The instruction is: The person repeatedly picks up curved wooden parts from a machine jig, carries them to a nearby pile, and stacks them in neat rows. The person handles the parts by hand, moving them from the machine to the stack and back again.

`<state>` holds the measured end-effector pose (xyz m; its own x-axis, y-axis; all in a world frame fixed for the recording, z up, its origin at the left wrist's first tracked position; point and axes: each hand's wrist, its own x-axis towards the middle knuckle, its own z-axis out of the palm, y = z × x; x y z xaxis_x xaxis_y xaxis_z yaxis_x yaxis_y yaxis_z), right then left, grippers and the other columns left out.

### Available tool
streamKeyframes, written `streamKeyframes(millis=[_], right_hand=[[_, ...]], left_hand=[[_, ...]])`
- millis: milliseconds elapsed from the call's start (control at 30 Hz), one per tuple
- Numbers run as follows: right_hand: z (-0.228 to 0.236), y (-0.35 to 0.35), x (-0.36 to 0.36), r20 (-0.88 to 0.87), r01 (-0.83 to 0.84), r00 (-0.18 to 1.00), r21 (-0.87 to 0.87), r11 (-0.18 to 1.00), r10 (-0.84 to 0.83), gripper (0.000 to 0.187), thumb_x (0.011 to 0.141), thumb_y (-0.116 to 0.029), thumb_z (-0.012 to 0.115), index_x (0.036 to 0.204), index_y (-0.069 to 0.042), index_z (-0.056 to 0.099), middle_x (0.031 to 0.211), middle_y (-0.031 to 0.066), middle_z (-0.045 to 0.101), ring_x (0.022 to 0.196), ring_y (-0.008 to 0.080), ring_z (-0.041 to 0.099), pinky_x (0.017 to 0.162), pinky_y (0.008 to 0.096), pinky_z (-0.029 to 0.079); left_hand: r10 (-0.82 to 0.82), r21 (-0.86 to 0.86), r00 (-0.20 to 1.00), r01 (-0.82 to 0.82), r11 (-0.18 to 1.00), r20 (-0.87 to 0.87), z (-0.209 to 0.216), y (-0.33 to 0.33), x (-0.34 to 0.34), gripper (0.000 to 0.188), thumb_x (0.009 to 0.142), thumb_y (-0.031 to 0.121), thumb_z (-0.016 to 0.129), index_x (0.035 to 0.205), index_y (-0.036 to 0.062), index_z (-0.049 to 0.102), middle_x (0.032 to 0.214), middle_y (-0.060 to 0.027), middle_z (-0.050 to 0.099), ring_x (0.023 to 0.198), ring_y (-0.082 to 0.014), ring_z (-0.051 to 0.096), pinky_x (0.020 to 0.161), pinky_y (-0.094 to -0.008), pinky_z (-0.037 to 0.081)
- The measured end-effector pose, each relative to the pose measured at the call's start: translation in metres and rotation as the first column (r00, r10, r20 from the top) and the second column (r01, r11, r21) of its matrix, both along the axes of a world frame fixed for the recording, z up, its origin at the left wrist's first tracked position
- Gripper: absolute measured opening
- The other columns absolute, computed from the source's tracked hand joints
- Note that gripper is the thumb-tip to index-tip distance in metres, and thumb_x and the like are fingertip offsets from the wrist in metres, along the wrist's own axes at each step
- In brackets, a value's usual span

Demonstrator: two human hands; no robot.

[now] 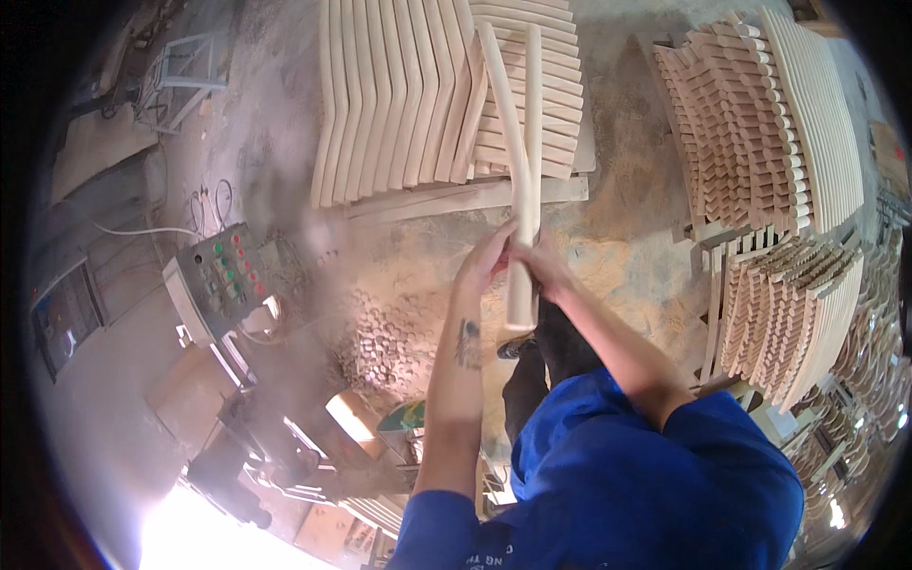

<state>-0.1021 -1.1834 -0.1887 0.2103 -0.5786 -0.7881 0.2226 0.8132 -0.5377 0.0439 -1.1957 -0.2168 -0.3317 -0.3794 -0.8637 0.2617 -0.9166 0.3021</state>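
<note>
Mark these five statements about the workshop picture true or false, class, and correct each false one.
1. The left hand and right hand both grip two long, pale wooden bars. True.
2. A grey, box-shaped control panel with coloured buttons stands to the person's right. False: it stands to the left.
3. Pale, bent wooden pieces lie in rows ahead of the hands. True.
4. The person wears a red, long-sleeved shirt. False: it is a blue, short-sleeved cloth shirt.
5. Small, pale wooden offcuts are scattered on the floor to the left of the person's feet. True.
</note>
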Motion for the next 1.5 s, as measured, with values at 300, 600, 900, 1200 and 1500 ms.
streamKeyframes(millis=[300,600,900,1200,1500], right_hand=[[0.016,0.030,-0.087,-0.281,-0.641,0.718,0.090,0.762,0.637,0.088,0.090,-0.050,0.069,0.161,-0.013,0.032,0.140,0.0109,0.060,0.123,0.0285,0.060,0.098,0.0456,0.049],[-0.078,-0.026,-0.031,0.377,0.096,0.910,0.211,0.973,-0.172,0.059,0.098,-0.038,0.070,0.141,-0.002,0.049,0.125,0.0147,0.065,0.113,0.0283,0.067,0.092,0.0458,0.059],[0.061,0.093,0.026,0.527,-0.150,0.845,0.068,0.986,0.092,0.046,0.099,-0.026,0.069,0.132,0.003,0.053,0.117,0.0163,0.066,0.105,0.0266,0.071,0.088,0.0431,0.063],[0.165,0.217,0.071,0.493,-0.625,0.518,-0.339,0.703,0.699,0.069,0.097,-0.032,0.071,0.148,0.005,0.042,0.143,0.0213,0.055,0.128,0.0335,0.058,0.109,0.0495,0.050],[0.259,0.295,0.077,0.208,-0.456,0.669,-0.644,0.615,0.714,0.065,0.099,-0.041,0.068,0.146,-0.002,0.045,0.134,0.0182,0.059,0.126,0.0314,0.057,0.113,0.0501,0.045]], left_hand=[[-0.116,0.093,0.993,0.118,0.989,-0.025,0.024,0.054,-0.013,0.051,0.091,0.026,0.070,0.134,0.0018,0.054,0.099,-0.0110,0.067,0.083,-0.0213,0.069,0.069,-0.0370,0.060],[-0.251,-0.011,0.961,0.253,0.967,0.114,0.115,0.148,0.003,0.054,0.089,0.014,0.067,0.138,-0.0003,0.048,0.102,-0.0125,0.067,0.087,-0.0206,0.068,0.075,-0.0363,0.059],[-0.103,-0.020,0.935,0.117,0.993,0.340,0.243,0.326,0.023,0.081,0.083,0.021,0.077,0.151,-0.0027,0.041,0.136,-0.0185,0.060,0.125,-0.0266,0.058,0.108,-0.0381,0.045],[0.381,-0.471,0.794,-0.137,0.871,0.474,0.261,0.537,-0.056,0.090,0.079,0.036,0.085,0.150,-0.0003,0.044,0.133,-0.0194,0.063,0.123,-0.0271,0.060,0.108,-0.0383,0.045],[0.525,-0.531,0.090,0.055,0.846,0.846,0.322,0.639,-0.077,0.072,0.085,0.040,0.079,0.144,0.0079,0.053,0.126,-0.0170,0.066,0.117,-0.0339,0.063,0.102,-0.0434,0.049]])
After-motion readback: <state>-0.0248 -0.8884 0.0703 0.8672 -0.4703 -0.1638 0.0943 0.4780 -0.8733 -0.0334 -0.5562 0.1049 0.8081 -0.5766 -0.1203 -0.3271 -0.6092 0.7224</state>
